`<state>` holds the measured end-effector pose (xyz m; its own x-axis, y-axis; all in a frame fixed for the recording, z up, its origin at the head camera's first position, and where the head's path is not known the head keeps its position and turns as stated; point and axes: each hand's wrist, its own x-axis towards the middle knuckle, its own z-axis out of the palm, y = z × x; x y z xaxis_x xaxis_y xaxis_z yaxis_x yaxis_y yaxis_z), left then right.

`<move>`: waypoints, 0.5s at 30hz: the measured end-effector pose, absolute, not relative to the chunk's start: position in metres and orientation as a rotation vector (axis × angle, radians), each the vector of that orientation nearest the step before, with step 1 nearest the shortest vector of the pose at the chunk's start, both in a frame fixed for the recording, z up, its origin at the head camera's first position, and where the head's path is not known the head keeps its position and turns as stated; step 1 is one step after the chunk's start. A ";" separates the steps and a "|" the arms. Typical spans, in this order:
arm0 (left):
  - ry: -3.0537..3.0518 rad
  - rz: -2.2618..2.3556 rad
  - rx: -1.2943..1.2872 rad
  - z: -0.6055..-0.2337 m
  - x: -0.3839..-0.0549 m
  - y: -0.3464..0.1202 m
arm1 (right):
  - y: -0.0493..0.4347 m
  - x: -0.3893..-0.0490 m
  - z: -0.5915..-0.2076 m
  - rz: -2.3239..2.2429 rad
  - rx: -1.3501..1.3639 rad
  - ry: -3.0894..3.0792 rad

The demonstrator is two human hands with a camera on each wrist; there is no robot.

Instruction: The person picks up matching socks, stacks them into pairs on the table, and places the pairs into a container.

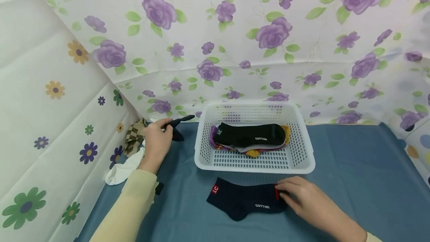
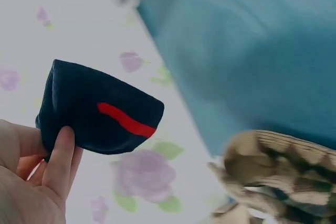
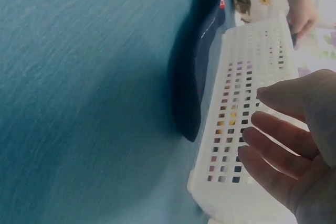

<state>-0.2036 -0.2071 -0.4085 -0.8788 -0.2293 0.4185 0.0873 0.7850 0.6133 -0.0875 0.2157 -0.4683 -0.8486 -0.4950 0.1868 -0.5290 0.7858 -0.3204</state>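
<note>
A navy sock point(image 2: 105, 108) with a red stripe is pinched between the fingers and thumb of my left hand point(image 1: 157, 143), above the left back of the table. In the left wrist view it hangs over the floral cloth. Another navy sock point(image 1: 245, 197), marked COTTON with a red LC patch, lies flat in front of the basket. My right hand point(image 1: 309, 202) is at that sock's right end in the head view. The right wrist view shows its fingers loosely extended with nothing between them, beside the sock and basket.
A white perforated basket point(image 1: 255, 167) holds a stack of socks, a black sock point(image 1: 246, 133) on top. Behind the left hand lie a checkered sock point(image 1: 132, 137) and a white sock point(image 1: 122, 169). Floral cloth walls border the blue table point(image 1: 349, 171) at the back and sides.
</note>
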 end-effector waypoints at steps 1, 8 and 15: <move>-2.468 -0.911 0.097 -0.404 -0.199 -0.204 | 0.215 -0.087 -0.467 0.578 0.823 -2.875; -2.259 -1.071 -0.053 -0.384 -0.164 -0.168 | 0.207 -0.081 -0.458 0.733 0.841 -2.762; -2.180 -1.396 -0.229 -0.373 -0.125 -0.112 | 0.194 -0.080 -0.448 0.824 0.787 -2.759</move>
<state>-0.1248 -0.1118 -0.3733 -0.8421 -0.1403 0.5208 0.4143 0.4501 0.7911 -0.0797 0.1938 -0.4476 -0.8496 -0.4417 0.2883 -0.5275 0.7104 -0.4659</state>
